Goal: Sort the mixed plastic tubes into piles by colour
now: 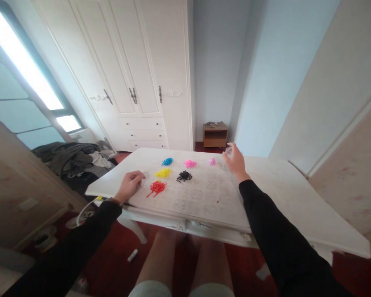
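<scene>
My right hand [235,163] is raised over the far side of the white table [204,202], its fingers curved around a small clear object [228,151] whose kind I cannot make out. A small pink-purple round item [212,161] lies just left of it. My left hand [131,185] rests at the table's left with curled fingers; whether they hold anything is hidden. Closest to it are a yellow pile [163,173] and a red pile [157,187] of thin short strips. Blue [167,161], pink [190,163] and black [184,176] piles lie farther off.
A white wardrobe [145,53] stands behind the table, with a small wooden nightstand [215,136] to its right. Dark clothes [71,161] are heaped at left. A white cable [85,208] hangs by the table's left edge. A white tube [132,255] lies on the red floor.
</scene>
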`<state>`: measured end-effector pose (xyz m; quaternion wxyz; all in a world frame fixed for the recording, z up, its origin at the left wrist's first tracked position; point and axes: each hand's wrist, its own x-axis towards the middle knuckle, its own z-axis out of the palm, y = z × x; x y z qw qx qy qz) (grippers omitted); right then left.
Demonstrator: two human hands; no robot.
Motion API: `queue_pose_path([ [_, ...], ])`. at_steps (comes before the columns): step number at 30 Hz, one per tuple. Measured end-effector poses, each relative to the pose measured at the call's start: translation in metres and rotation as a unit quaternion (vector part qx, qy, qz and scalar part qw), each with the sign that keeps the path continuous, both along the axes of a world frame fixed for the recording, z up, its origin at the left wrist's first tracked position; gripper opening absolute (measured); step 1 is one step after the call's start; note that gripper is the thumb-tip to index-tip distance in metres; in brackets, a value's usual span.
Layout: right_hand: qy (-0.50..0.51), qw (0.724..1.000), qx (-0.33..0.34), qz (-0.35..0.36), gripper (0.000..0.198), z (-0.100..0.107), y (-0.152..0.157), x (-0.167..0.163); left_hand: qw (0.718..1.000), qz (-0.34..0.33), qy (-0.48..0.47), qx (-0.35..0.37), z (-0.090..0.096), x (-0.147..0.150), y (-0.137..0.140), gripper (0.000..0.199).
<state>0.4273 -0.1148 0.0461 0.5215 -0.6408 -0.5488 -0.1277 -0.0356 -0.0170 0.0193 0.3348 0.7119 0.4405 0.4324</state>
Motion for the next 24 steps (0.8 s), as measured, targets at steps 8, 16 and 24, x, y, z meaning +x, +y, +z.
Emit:
queue_pose_path([
  [8, 0.040, 0.992, 0.086, 0.088, 0.045, 0.012, -0.011, -0.021, 1.000, 0.002, 0.000, 0.028, 0.004, 0.001, -0.001, 0.017],
  [16, 0.089, 0.967, 0.125, 0.201, 0.044, 0.020, 0.003, -0.112, 0.956, -0.162, 0.040, 0.243, 0.080, 0.096, 0.000, 0.035],
  [24, 0.051, 0.974, 0.084, 0.202, 0.051, 0.023, 0.045, -0.143, 0.921, -0.285, 0.020, 0.265, 0.071, 0.166, 0.051, 0.043],
])
